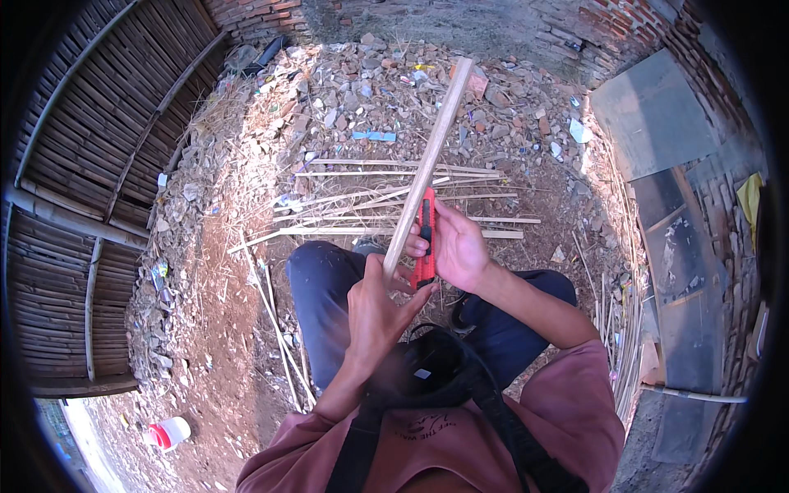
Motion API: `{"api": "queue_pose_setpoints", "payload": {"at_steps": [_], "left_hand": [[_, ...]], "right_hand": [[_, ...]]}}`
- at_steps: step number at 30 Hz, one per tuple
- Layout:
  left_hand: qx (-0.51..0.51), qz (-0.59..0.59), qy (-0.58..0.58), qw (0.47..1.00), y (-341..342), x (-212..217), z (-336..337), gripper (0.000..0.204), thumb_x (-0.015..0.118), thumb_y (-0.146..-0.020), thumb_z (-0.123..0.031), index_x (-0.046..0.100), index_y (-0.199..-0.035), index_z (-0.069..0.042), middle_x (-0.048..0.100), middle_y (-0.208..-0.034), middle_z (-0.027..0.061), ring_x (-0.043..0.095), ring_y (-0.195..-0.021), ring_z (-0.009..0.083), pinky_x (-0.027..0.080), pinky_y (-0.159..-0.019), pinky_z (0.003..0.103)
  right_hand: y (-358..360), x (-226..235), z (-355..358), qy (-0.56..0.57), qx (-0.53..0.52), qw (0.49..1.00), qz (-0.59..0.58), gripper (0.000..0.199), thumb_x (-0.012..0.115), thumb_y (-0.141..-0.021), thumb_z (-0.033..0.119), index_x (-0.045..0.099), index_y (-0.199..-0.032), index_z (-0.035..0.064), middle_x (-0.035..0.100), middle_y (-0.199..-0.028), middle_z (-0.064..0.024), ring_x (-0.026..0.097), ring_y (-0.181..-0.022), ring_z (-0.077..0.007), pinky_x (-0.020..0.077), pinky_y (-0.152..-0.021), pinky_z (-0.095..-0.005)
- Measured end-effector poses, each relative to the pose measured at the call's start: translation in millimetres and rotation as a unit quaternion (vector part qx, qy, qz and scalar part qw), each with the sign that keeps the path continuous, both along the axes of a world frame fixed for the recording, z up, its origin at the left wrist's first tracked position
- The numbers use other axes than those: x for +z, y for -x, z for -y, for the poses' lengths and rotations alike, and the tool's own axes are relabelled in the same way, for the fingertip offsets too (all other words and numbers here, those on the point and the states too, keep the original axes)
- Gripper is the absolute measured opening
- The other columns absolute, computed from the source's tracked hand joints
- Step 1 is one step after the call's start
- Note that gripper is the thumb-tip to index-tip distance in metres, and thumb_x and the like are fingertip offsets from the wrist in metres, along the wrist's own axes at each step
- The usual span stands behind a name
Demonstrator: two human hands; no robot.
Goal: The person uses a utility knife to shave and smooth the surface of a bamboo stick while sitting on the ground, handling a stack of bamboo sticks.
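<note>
Close under my chest, my left hand [374, 308] grips the bamboo strip [427, 164] while my right hand [459, 246] clasps the red utility knife [425, 238] against it, mid-shaving; next stroke likely needs steady pressure.

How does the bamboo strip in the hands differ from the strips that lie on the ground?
The held bamboo strip is gripped by the left hand and slants up and away; the ground strips lie flat, mostly crosswise. The held one looks broader, the ground strips mostly thinner. The right hand presses a red knife against it. All are pale.
</note>
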State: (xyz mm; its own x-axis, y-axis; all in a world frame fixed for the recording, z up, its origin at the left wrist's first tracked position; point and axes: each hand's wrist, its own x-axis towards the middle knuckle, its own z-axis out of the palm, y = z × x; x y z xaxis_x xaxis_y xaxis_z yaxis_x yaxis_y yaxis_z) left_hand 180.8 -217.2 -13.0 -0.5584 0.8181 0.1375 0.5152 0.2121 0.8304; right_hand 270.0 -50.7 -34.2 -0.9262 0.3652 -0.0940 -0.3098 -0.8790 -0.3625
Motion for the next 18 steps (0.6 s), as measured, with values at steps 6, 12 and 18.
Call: {"api": "queue_pose_setpoints", "payload": {"at_steps": [6,12,18], "left_hand": [[-0.012,0.015,0.025,1.000,-6.0,-0.3,0.2,0.053,0.097,-0.081,-0.023,0.051,-0.098,-0.001,0.074,-0.081,0.0147,0.081,-0.077,0.0295,0.060,-0.062,0.037],[-0.042,-0.001,-0.004,0.999,-5.4,0.7,2.0,0.048,0.093,-0.086,-0.020,0.050,-0.097,-0.001,0.070,-0.077,0.0180,0.079,-0.076,0.0372,0.057,-0.060,0.042],[-0.081,0.027,-0.013,0.996,-3.3,4.4,2.7,0.042,0.083,-0.095,-0.016,0.047,-0.107,0.002,0.073,-0.082,0.0273,0.074,-0.079,0.0485,0.056,-0.059,0.051]], "right_hand": [[-0.2,2.6,1.5,-0.030,0.002,1.000,0.009,0.047,0.044,-0.116,0.039,0.054,-0.139,-0.0007,0.052,-0.093,-0.0056,0.048,-0.080,-0.0170,0.0446,-0.076,-0.0340],[1.8,2.5,3.8,-0.055,-0.014,0.998,0.040,0.046,0.044,-0.115,0.037,0.054,-0.140,-0.0013,0.050,-0.091,-0.0028,0.045,-0.077,-0.0124,0.0426,-0.073,-0.0304],[2.2,-2.4,3.8,-0.074,-0.019,0.995,0.058,0.046,0.044,-0.115,0.037,0.055,-0.139,-0.0006,0.052,-0.092,-0.0016,0.045,-0.076,-0.0113,0.0423,-0.072,-0.0283]]}}
